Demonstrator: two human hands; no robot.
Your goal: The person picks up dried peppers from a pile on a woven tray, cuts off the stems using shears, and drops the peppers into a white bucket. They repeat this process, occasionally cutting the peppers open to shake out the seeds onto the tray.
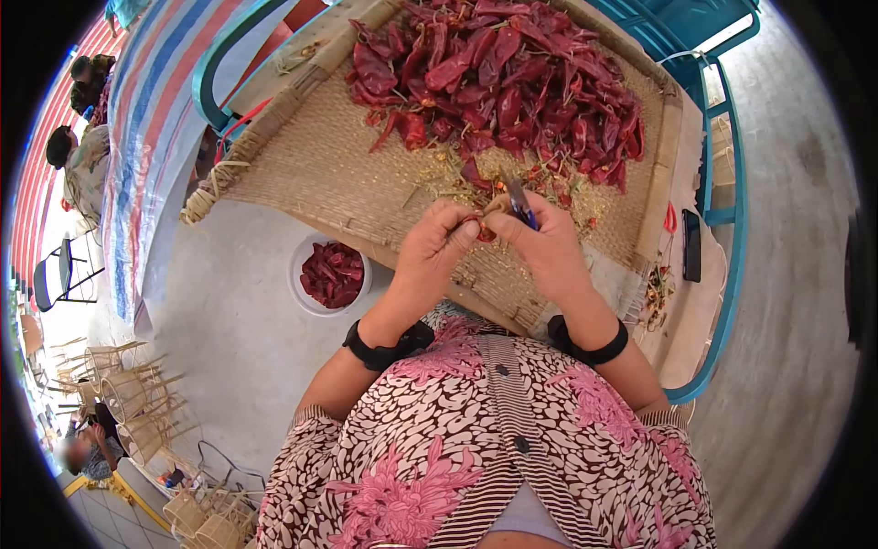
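Observation:
My left hand is closed, pinching a dried red chili pepper between thumb and fingers. Right beside it, my right hand is closed around a small dark, blade-like tool with a blue part; its exact kind is hard to make out. The right thumb, wearing a tan covering, meets the chili as well. Both hands are over the near side of a woven tray. Beyond them lies a large heap of dried red chilies, with loose seeds and stems just past my fingertips.
On the floor to the left stands a white bucket with red chili pieces. A phone lies right of the tray, inside a teal metal frame. Striped sheeting, wicker chairs and several people are at the left.

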